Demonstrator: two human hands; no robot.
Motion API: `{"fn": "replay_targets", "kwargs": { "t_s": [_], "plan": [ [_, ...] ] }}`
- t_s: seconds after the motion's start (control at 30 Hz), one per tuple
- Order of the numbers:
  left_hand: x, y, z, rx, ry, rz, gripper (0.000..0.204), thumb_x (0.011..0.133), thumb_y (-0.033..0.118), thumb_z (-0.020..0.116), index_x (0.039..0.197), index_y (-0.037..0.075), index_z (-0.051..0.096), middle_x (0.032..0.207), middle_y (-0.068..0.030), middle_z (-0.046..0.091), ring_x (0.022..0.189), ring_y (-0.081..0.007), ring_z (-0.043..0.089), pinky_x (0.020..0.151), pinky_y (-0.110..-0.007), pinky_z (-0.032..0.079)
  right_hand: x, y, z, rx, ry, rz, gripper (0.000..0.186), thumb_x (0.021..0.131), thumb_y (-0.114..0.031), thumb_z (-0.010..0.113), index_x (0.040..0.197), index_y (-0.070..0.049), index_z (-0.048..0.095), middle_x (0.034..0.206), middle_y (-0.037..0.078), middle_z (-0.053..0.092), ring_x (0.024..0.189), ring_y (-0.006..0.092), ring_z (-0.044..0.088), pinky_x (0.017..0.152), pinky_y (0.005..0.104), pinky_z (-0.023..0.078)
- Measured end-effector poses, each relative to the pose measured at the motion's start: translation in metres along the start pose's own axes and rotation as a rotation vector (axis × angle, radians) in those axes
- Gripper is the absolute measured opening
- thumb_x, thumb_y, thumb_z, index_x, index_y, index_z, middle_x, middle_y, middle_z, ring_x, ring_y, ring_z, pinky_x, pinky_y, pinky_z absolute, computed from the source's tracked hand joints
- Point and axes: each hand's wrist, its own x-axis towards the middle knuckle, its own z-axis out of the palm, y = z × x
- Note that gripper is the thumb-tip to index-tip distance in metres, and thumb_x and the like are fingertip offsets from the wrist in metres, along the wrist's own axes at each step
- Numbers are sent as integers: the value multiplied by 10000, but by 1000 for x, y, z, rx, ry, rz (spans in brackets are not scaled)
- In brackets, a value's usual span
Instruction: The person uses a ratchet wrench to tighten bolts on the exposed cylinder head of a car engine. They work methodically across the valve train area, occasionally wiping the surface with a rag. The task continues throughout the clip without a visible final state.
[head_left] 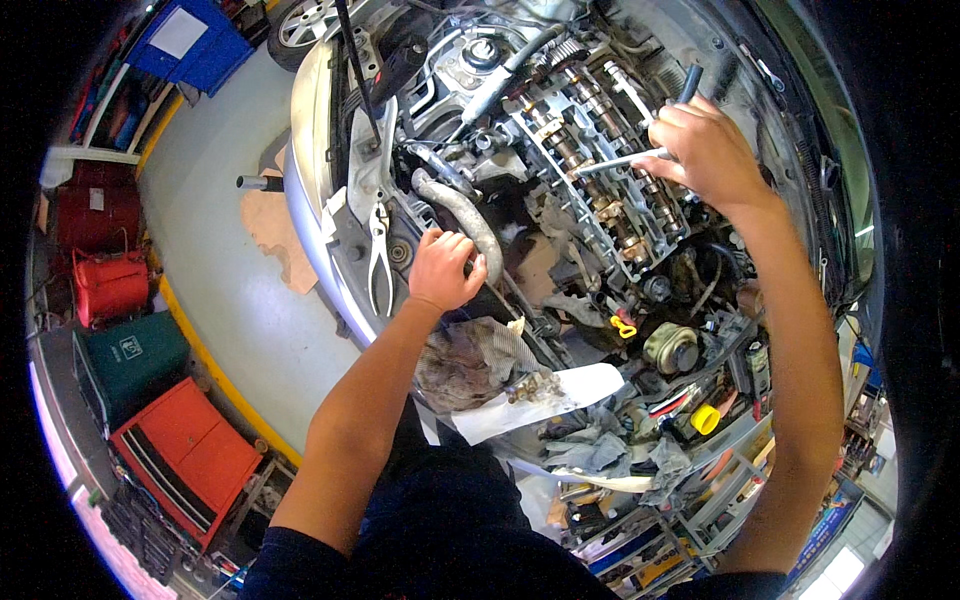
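Observation:
My right hand (705,150) is wrapped around a socket wrench (625,161). Its dark handle end sticks up past my fist, and its long silver shaft points left to the camshafts (560,150) of the uncovered engine. The shaft's tip meets the near camshaft row; the fastener there is too small to make out. My left hand (445,270) lies at the front edge of the engine bay with fingers curled, beside a grey hose (462,215). What those fingers close on is hidden. A pair of pliers (380,262) lies left of this hand.
Below my left hand are a dirty rag (470,360) and white paper (545,400) with small parts on it. A yellow dipstick handle (624,327) and a yellow cap (705,419) show further right. Red cabinet (185,450) and green bin (130,365) stand left, across the floor.

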Motion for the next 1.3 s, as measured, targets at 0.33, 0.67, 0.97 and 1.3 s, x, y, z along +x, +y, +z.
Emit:
{"fn": "replay_targets", "kwargs": {
  "t_s": [0.33,0.67,0.97,1.3],
  "plan": [
    [-1,1,-3,-10,0,-14,226,902,281,696,813,79,649,824,-108,654,876,-318,655,974,-459,470,-8,-16,-2,-107,-166,52,632,931,-635,772,837,-11,731,812,175,743,694,307,716,673,479,557],
    [0,2,-3,-10,-26,-42,215,898,273,695,839,68,666,834,-112,661,875,-321,654,971,-460,464,14,-25,6,34,-144,604,651,866,-661,802,825,-14,735,786,224,749,732,437,748,673,530,598],
    [0,1,-2,-3,-4,-17,217,906,278,694,828,79,655,823,-104,654,871,-311,657,979,-460,466,4,0,5,-101,10,-149,502,808,-494,885,826,-42,668,815,99,681,785,334,692,759,451,539],
    [1,0,-2,18,-45,-16,227,910,280,696,815,81,644,809,-103,640,858,-309,654,979,-461,469,8,-25,-4,61,-182,478,409,837,-486,866,896,-87,796,834,171,774,807,366,763,755,489,593]
  ]
}}
